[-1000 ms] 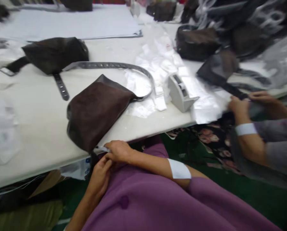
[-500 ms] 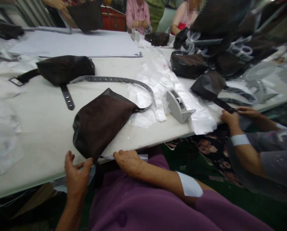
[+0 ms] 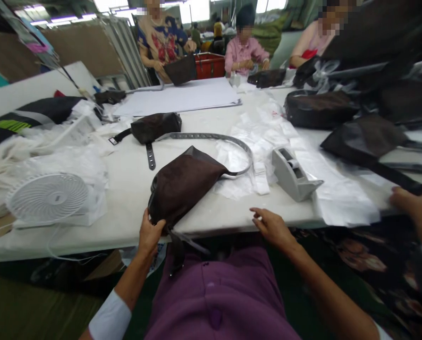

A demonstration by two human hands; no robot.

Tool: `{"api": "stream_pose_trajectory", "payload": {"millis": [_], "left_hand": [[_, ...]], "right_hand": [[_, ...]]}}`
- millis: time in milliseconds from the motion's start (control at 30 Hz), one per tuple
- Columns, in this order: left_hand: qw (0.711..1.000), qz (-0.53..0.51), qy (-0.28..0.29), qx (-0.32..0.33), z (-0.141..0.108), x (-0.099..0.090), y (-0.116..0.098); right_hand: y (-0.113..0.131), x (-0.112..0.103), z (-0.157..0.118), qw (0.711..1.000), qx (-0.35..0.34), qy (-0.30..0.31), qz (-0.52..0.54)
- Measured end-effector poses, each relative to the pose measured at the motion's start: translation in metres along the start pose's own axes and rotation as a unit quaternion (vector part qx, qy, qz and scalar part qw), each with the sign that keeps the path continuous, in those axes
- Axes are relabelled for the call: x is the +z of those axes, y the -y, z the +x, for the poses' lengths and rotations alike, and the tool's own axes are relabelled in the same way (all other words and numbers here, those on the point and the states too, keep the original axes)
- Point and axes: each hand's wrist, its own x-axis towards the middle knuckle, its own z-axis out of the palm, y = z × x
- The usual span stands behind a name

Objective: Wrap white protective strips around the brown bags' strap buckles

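Note:
A dark brown bag (image 3: 186, 184) lies on the white table before me, its studded grey strap (image 3: 228, 137) curving away over the tabletop. My left hand (image 3: 150, 236) grips the bag's near left end, thumb on the near side and fingers partly hidden behind it. From that end a dark strap (image 3: 177, 250) hangs over the table edge. To the right, my right hand (image 3: 274, 229) is held near the table edge, fingers apart and nothing in it. A grey tape dispenser (image 3: 292, 177) stands beyond it, beside clear plastic bags (image 3: 338, 196).
Another dark bag (image 3: 156, 127) with a buckled strap lies farther back. A white fan (image 3: 50, 197) rests at the left near plastic wrapping. White sheets (image 3: 182, 99) are stacked behind. At the right, a co-worker's hand (image 3: 418, 208) holds another bag's strap; more people stand across the table.
My right hand has let go near the hanging strap and moved right. My left hand has closed on the bag's end. The head view has shifted up and left.

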Motion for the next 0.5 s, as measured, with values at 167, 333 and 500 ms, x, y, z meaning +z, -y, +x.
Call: {"api": "stream_pose_trajectory", "payload": {"millis": [167,333,500], "left_hand": [[0.997,-0.068,0.023,-0.03,0.011,-0.007,-0.01],[0.979,-0.171,0.045,-0.101,0.025,-0.014,-0.001],[0.952,-0.268,0.037,-0.145,0.029,-0.014,-0.004]], "right_hand": [[-0.008,-0.009,0.076,0.985,0.084,-0.078,0.128],[-0.007,0.004,0.126,0.865,0.26,-0.08,0.422],[-0.002,0.01,0.151,0.738,0.281,-0.138,0.597]]}}
